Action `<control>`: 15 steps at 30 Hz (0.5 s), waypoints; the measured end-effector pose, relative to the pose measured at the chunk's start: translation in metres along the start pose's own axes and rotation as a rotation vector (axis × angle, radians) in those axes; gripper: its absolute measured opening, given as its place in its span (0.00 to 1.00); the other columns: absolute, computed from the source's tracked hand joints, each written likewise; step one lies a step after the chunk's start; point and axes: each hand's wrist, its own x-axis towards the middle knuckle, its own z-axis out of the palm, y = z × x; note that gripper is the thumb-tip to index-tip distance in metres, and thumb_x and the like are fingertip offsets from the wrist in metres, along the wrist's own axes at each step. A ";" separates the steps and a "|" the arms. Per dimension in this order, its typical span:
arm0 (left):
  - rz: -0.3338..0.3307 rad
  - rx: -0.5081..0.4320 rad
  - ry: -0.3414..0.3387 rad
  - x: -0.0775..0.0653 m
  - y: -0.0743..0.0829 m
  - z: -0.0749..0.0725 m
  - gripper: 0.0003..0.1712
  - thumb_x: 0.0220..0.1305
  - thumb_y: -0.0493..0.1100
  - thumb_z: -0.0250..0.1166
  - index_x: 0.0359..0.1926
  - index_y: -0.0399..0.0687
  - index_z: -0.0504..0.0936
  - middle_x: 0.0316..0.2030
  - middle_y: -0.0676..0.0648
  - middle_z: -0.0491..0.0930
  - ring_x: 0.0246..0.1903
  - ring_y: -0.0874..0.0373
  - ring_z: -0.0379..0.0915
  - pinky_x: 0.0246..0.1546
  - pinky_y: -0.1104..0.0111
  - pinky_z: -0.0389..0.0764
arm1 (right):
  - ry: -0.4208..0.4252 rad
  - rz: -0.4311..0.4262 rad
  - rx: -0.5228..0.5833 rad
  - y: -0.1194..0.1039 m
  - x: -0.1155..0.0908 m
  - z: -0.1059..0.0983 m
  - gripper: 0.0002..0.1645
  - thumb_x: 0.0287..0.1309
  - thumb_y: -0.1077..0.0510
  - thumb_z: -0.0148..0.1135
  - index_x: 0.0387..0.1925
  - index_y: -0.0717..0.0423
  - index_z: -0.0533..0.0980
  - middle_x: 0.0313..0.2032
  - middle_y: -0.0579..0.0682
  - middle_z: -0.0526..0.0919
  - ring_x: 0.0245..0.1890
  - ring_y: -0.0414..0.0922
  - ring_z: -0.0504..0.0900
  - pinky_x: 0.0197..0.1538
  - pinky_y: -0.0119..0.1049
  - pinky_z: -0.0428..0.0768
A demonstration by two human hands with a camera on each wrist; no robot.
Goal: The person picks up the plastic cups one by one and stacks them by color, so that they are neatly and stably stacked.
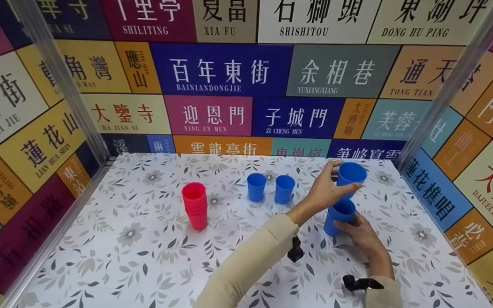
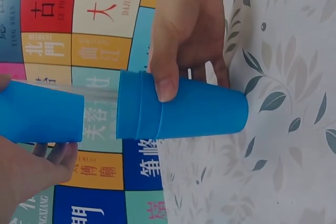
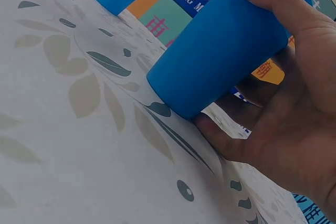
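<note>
My left hand [image 1: 324,188] grips a single blue cup [image 1: 351,177], thumb on the near side, above a stack of nested blue cups [image 1: 333,222]. My right hand [image 1: 365,235] holds that stack, which stands on the table. The left wrist view shows a gap between the raised cup [image 2: 42,111] and the stack [image 2: 205,108], where more than one rim shows. In the right wrist view the thumb lies along the stack's side [image 3: 220,51] and the other fingers go behind it.
Two blue cups, a left one [image 1: 256,188] and a right one [image 1: 284,189], stand upright apart at the back middle. A stack of red cups [image 1: 196,207] stands to the left on the leaf-patterned table [image 1: 135,265]. Sign-covered walls [image 1: 221,70] enclose the back and sides.
</note>
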 end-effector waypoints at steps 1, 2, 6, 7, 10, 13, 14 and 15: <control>-0.006 0.002 -0.012 -0.001 0.000 0.001 0.40 0.61 0.57 0.71 0.70 0.63 0.64 0.64 0.50 0.75 0.61 0.59 0.74 0.58 0.63 0.80 | -0.004 -0.003 -0.002 0.000 0.000 0.000 0.55 0.65 0.50 0.65 0.80 0.54 0.42 0.77 0.64 0.53 0.77 0.62 0.54 0.78 0.59 0.53; -0.015 0.005 -0.024 -0.002 0.001 0.001 0.40 0.61 0.57 0.71 0.70 0.64 0.64 0.65 0.50 0.75 0.61 0.59 0.74 0.58 0.62 0.80 | -0.006 -0.006 -0.003 0.000 0.000 0.000 0.55 0.65 0.50 0.65 0.80 0.54 0.42 0.77 0.64 0.53 0.77 0.62 0.54 0.78 0.59 0.53; -0.044 0.020 -0.051 -0.005 -0.001 0.003 0.40 0.60 0.58 0.71 0.70 0.64 0.64 0.65 0.51 0.74 0.62 0.59 0.73 0.58 0.60 0.80 | -0.004 -0.020 -0.019 0.000 0.000 0.001 0.54 0.66 0.50 0.65 0.80 0.54 0.43 0.77 0.65 0.55 0.77 0.63 0.56 0.77 0.60 0.54; -0.046 0.017 -0.054 -0.006 -0.002 0.003 0.39 0.61 0.57 0.71 0.70 0.64 0.65 0.65 0.51 0.74 0.62 0.59 0.73 0.58 0.60 0.80 | -0.006 -0.021 -0.019 0.000 0.000 0.001 0.54 0.66 0.50 0.65 0.80 0.54 0.42 0.77 0.65 0.54 0.77 0.63 0.56 0.77 0.60 0.54; -0.050 0.007 -0.060 -0.008 -0.006 0.003 0.38 0.61 0.56 0.71 0.69 0.64 0.66 0.64 0.51 0.74 0.61 0.60 0.74 0.58 0.61 0.80 | -0.004 -0.025 -0.027 0.000 0.001 0.000 0.54 0.66 0.49 0.65 0.80 0.54 0.42 0.77 0.65 0.54 0.77 0.63 0.55 0.77 0.60 0.53; -0.066 0.008 -0.063 -0.011 -0.011 0.004 0.37 0.61 0.56 0.71 0.68 0.65 0.67 0.64 0.52 0.75 0.60 0.62 0.74 0.57 0.63 0.80 | -0.003 -0.037 -0.033 0.001 0.001 0.000 0.53 0.66 0.50 0.65 0.79 0.56 0.44 0.77 0.66 0.54 0.77 0.64 0.54 0.77 0.61 0.52; -0.075 0.012 -0.064 -0.012 -0.012 0.004 0.37 0.61 0.57 0.71 0.68 0.65 0.67 0.64 0.52 0.75 0.60 0.62 0.74 0.58 0.63 0.80 | -0.004 -0.040 -0.040 0.002 0.001 -0.001 0.53 0.66 0.50 0.64 0.79 0.56 0.44 0.76 0.67 0.54 0.77 0.64 0.54 0.77 0.61 0.52; -0.084 0.015 -0.064 -0.013 -0.014 0.004 0.37 0.61 0.57 0.71 0.68 0.64 0.67 0.64 0.52 0.74 0.60 0.61 0.74 0.58 0.63 0.80 | -0.002 -0.041 -0.047 0.002 0.001 -0.001 0.52 0.66 0.50 0.64 0.79 0.56 0.45 0.76 0.67 0.55 0.76 0.64 0.55 0.77 0.62 0.52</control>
